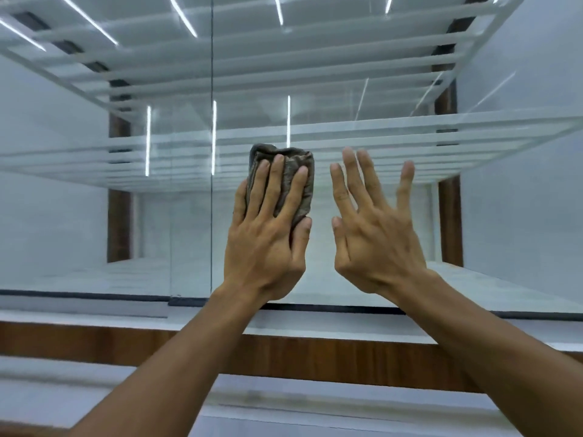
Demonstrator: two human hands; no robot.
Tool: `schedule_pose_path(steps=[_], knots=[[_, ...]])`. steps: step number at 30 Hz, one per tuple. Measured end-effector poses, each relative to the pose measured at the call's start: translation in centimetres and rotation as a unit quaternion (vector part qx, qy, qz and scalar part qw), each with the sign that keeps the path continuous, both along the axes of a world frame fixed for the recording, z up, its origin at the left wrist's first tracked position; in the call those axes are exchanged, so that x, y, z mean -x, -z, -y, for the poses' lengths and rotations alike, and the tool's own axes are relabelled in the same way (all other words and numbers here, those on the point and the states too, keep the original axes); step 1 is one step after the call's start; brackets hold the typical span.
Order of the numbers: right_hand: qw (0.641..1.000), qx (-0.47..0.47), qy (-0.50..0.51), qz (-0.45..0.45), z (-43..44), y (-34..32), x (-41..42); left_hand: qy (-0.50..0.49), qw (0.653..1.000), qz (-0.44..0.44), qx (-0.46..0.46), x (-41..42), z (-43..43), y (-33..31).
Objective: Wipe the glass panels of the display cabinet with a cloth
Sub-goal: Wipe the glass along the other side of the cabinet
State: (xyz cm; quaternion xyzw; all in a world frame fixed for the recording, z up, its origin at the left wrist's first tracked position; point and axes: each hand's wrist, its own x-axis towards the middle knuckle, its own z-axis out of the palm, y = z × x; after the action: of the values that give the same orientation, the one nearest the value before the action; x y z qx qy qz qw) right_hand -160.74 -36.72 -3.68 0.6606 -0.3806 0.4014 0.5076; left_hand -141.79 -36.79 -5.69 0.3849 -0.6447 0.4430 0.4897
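A folded grey-brown cloth [295,175] is pressed flat against the front glass panel [378,99] of the display cabinet. My left hand [268,241] covers its lower part, fingers spread over it and thumb hooked at its right edge. My right hand [375,234] is raised beside it, fingers apart and slightly blurred, holding nothing; whether it touches the glass I cannot tell. A vertical seam [211,184] between two glass panels runs just left of the cloth.
Glass shelves [410,134] cross the cabinet interior behind the panel. Dark wooden uprights [119,216] stand at the back corners. A black bottom track [331,308] holds the glass, above a white ledge and a wooden band [94,342].
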Motion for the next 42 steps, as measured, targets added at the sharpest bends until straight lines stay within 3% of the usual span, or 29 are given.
schedule_pose_path(steps=[9, 11, 14, 16, 21, 25, 26, 29, 31, 35, 38, 40, 42], knots=[[1.0, -0.007, -0.009, 0.016, -0.3, 0.2, -0.7, 0.014, 0.975, -0.219, -0.027, -6.2, 0.1, 2.4], [1.0, -0.017, -0.009, 0.003, -0.4, 0.2, -2.1, 0.0, 0.981, -0.19, -0.03, -4.8, -0.1, 2.5], [1.0, -0.019, -0.013, -0.02, -0.3, 0.3, -5.5, -0.01, 1.0, -0.022, -0.008, -3.6, -0.2, 1.3], [1.0, -0.02, -0.013, -0.004, -0.3, 0.4, -7.1, -0.007, 1.0, 0.026, 0.003, -4.9, -0.1, 0.9], [1.0, -0.014, -0.008, -0.007, 0.1, 0.6, -7.2, -0.005, 0.988, -0.151, -0.021, -4.6, -0.2, 2.6], [0.999, -0.011, -0.051, -0.008, -0.1, 0.4, -6.3, -0.017, 1.0, 0.017, -0.001, -3.1, -0.2, 0.5], [0.998, -0.01, -0.055, -0.011, -0.1, 0.4, -5.3, -0.01, 1.0, 0.022, 0.0, -3.1, -0.1, -0.2], [0.999, -0.001, -0.048, -0.019, -0.1, 0.4, -1.5, 0.011, 0.996, -0.089, -0.012, -1.2, 0.1, -1.8], [0.999, -0.001, -0.034, -0.007, -0.4, 0.4, 1.0, 0.017, 0.996, -0.089, -0.017, 2.1, 0.0, -2.6], [0.998, 0.008, -0.018, 0.066, -0.9, 0.4, 7.5, 0.006, 0.998, 0.062, -0.003, 9.2, -0.3, -2.6], [0.992, 0.014, 0.009, 0.123, -1.2, 0.8, 13.2, 0.005, 0.981, 0.194, 0.02, 13.5, -0.4, -2.5], [0.989, 0.013, 0.033, 0.146, -1.7, 1.3, 16.5, 0.025, 0.985, 0.171, 0.023, 16.1, -0.4, -3.9], [0.988, 0.014, 0.057, 0.143, -2.1, 1.8, 19.2, 0.039, 0.997, 0.07, 0.002, 19.0, -0.7, -5.0]])
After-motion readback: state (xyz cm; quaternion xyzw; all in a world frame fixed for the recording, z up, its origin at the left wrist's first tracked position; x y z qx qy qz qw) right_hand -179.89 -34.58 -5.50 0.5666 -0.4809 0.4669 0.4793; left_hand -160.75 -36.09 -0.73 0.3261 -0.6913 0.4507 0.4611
